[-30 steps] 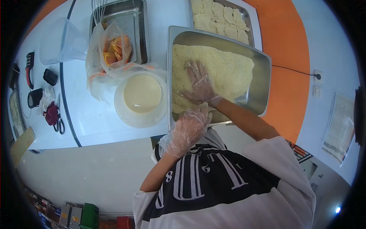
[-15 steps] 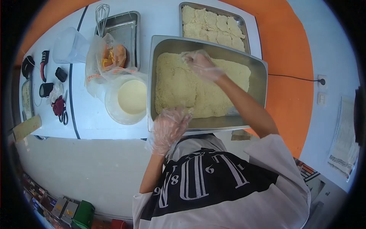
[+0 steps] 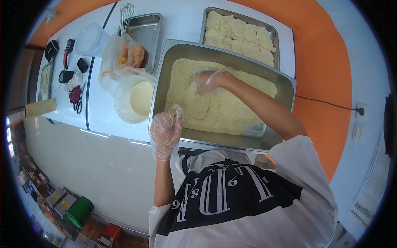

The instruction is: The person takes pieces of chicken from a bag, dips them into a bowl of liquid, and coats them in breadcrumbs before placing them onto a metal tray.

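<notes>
One deep metal pan [image 3: 273, 136] of pale crumbs [image 3: 231, 111] sits at the bench's [image 3: 103, 120] near edge, R side. Rt. forearm [image 3: 260, 101] slants across the pan's R edge; gloved right hand [image 3: 208, 81] bends down at the crumbs, fingers curled, grip hidden. Left hand [image 3: 166, 130], also gloved, points up at near L corner, part-closed, tips crumb-caked; hold, if any, unclear. Tub [image 3: 124, 105] w/ pale liquid [image 3: 142, 99] stands L; tray [image 3: 276, 37] w/ coated pcs. [image 3: 240, 35], far R.
</notes>
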`<action>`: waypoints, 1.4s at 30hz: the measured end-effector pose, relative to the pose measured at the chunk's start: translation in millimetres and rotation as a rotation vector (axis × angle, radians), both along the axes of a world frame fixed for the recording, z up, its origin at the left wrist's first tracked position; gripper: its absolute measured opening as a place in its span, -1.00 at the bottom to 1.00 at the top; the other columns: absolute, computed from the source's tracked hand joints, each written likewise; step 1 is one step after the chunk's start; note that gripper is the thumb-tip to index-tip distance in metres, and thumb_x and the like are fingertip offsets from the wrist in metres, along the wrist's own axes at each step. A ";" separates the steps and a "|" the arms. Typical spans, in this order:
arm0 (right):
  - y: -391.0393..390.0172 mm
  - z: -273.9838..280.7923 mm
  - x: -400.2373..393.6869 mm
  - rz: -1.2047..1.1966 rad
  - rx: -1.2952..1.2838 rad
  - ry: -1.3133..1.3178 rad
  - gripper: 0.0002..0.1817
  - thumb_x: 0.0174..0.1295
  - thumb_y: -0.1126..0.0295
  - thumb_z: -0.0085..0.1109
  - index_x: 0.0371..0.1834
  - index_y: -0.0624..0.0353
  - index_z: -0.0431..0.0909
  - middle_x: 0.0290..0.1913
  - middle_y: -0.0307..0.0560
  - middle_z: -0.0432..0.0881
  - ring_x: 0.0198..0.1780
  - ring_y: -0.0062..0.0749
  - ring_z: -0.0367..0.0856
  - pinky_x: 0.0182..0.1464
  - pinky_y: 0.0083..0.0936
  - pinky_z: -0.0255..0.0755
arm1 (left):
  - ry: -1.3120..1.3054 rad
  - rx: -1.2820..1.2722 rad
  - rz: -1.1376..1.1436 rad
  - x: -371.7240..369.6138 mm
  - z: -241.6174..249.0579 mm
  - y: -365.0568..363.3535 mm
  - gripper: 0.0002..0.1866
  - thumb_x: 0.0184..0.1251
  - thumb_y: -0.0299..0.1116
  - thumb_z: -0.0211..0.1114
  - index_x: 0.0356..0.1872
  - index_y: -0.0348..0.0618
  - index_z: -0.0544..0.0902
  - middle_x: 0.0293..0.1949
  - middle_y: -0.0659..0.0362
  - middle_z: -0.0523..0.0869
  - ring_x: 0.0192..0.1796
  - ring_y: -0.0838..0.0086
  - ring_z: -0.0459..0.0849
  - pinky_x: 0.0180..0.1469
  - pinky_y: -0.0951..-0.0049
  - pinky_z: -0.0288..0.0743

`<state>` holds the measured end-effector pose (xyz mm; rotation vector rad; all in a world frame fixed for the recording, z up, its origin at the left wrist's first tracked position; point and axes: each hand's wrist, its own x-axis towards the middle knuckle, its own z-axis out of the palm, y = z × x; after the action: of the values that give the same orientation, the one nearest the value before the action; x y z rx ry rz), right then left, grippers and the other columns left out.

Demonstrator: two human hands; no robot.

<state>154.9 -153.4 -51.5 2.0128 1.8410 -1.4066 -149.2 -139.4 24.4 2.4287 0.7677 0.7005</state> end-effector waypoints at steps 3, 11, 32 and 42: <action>2.8 31.4 0.4 0.053 -0.172 -0.003 -0.26 0.30 0.03 0.52 0.37 0.38 0.61 0.12 0.34 0.79 0.15 0.09 0.78 0.23 -0.08 0.59 | 0.012 0.011 0.036 0.7 -5.2 -2.2 -0.70 0.38 -0.41 0.53 0.11 -0.05 0.80 -0.21 -0.01 0.81 -0.18 -0.04 0.76 -0.10 0.00 0.65; -19.8 -21.0 1.8 -0.049 0.308 0.204 -0.54 0.24 0.16 0.50 -0.17 0.48 0.75 -0.15 0.38 0.81 -0.10 0.11 0.84 -0.01 -0.05 0.66 | 0.013 -0.003 0.059 1.7 -4.1 -2.4 -0.76 0.37 -0.44 0.51 0.04 -0.06 0.81 -0.18 -0.04 0.83 -0.17 -0.05 0.77 -0.09 -0.01 0.66; -14.4 155.2 28.5 0.096 0.600 0.108 -0.60 0.27 0.32 0.43 0.12 0.31 0.77 -0.24 0.33 0.75 -0.12 0.07 0.79 -0.05 -0.06 0.58 | 0.014 0.102 0.015 -1.4 -7.3 -0.1 -0.75 0.39 -0.42 0.51 0.06 -0.11 0.79 -0.27 0.01 0.77 -0.23 0.00 0.73 -0.20 -0.01 0.59; -34.5 235.9 128.2 -0.270 0.363 0.234 -0.62 0.30 0.57 0.30 0.18 0.36 0.78 -0.02 0.03 0.87 -0.05 -0.31 0.80 0.15 -0.35 0.67 | 0.090 0.062 0.007 4.2 4.9 -0.6 -0.77 0.40 -0.44 0.52 0.03 -0.12 0.78 -0.30 0.00 0.73 -0.26 -0.02 0.69 -0.22 -0.02 0.56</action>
<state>283.1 -187.9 184.4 2.4410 2.1163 -1.5218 -145.0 -140.0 29.3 2.5302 0.8007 0.6295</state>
